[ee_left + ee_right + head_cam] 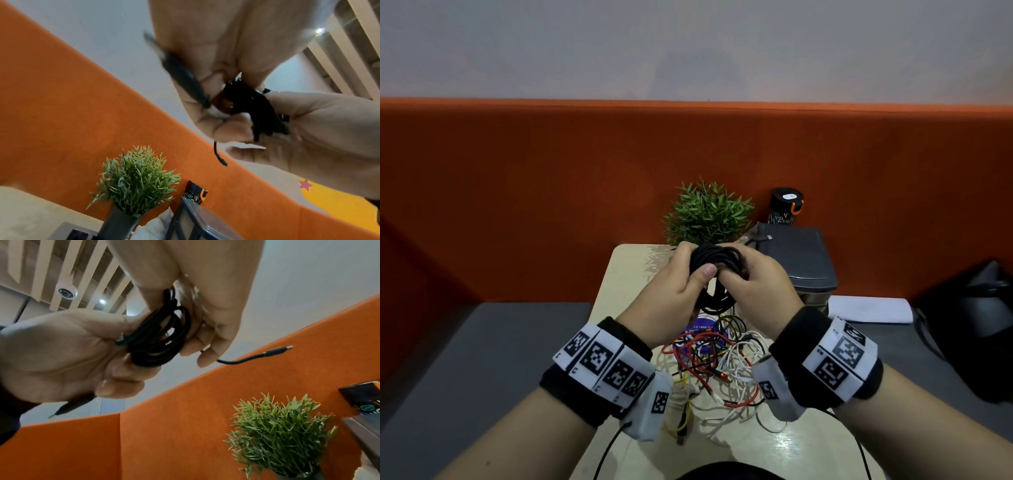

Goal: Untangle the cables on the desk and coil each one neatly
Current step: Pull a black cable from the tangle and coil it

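Both hands hold the grip on 1 coiled black cable [717, 261], raised above the surface [801, 448]. In the head view the left hand [674, 294] curls its fingers round the left side of the coil with the thumb pressed on top, and the right hand [758, 286] curls round the right side, the 2 hands touching at the thumbs. A few black loops hang below the hands. Under the wrists lies a tangle of cables [717, 373], white, red, yellow and black, on the pale surface. Behind the hands stand a green plant [707, 214], a dark canister [786, 205] and a dark case [803, 260], all against an orange partition [551, 188].

In the left wrist view the bundle [257, 112] is clamped between both hands, and a short end of the cable dangles beneath them; the picture is blurred near the fingers.

In the right wrist view the coil [158, 339] sits between the 2 palms, fingers wrapped round it, and 1 plug end [277, 350] juts out to the right past the fingers.
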{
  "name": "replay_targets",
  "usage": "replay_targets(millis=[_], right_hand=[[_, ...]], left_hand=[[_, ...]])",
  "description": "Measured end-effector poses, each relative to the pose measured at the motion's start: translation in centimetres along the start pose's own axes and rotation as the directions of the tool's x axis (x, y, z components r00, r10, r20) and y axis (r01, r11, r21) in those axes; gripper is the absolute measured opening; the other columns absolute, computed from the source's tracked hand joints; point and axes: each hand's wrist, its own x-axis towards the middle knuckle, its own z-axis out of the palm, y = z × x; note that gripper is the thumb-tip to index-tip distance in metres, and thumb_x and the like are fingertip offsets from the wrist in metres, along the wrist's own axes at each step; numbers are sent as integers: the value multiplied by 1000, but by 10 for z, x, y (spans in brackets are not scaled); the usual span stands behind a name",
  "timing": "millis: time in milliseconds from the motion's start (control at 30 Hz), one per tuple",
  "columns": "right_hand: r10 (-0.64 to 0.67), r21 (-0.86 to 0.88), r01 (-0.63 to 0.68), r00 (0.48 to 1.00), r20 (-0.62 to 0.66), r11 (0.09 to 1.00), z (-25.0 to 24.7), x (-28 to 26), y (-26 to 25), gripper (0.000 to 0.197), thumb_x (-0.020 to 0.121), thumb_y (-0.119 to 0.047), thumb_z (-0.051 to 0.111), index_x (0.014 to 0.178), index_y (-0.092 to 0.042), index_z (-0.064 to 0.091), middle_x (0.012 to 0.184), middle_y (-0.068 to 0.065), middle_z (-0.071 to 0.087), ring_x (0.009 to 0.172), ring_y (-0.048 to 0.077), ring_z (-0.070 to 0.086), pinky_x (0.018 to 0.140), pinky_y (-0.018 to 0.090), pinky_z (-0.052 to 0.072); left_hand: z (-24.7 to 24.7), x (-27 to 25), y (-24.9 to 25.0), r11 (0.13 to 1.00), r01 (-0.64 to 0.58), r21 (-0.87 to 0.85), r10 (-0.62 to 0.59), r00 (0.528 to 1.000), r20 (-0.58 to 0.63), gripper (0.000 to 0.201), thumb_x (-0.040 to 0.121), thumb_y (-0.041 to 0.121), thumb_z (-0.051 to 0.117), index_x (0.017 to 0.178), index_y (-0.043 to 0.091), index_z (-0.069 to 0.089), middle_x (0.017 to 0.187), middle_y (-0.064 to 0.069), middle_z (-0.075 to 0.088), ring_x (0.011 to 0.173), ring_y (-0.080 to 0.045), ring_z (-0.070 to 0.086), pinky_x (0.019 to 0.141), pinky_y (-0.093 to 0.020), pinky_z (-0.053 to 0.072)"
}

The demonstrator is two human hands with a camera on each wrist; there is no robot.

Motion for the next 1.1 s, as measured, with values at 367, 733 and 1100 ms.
replay_targets(millis=[367, 733, 1100], right_hand=[[159, 90, -155, 987, -36, 984, 3, -4, -4, 16, 92, -18, 54, 88, -16, 70, 83, 9, 70, 84, 29, 63, 76, 45, 52], [238, 234, -221, 970, -46, 947, 11, -6, 1, 18, 91, -8, 52, 93, -15, 68, 84, 6, 69, 83, 28, 64, 78, 46, 53], [365, 516, -320, 931, 14, 795, 21, -6, 6, 23, 94, -1, 49, 90, -17, 66, 90, 11, 69, 92, 29, 65, 83, 41, 54]], left_hand=[[4, -3, -1, 992, -60, 111, 63, 998, -27, 25, 96, 38, 34, 109, 17, 41, 80, 6, 51, 65, -4, 49, 54, -17, 32], [9, -8, -4, 946, -98, 310, 118, 992, -46, 53, 89, 52, 26, 125, 14, 32, 106, -10, 59, 88, -29, 61, 69, -46, 50], [7, -6, -4, 901, -63, 428, 88, 995, -38, 45, 96, 41, 33, 131, 12, 31, 114, -14, 60, 96, -33, 61, 71, -42, 50]])
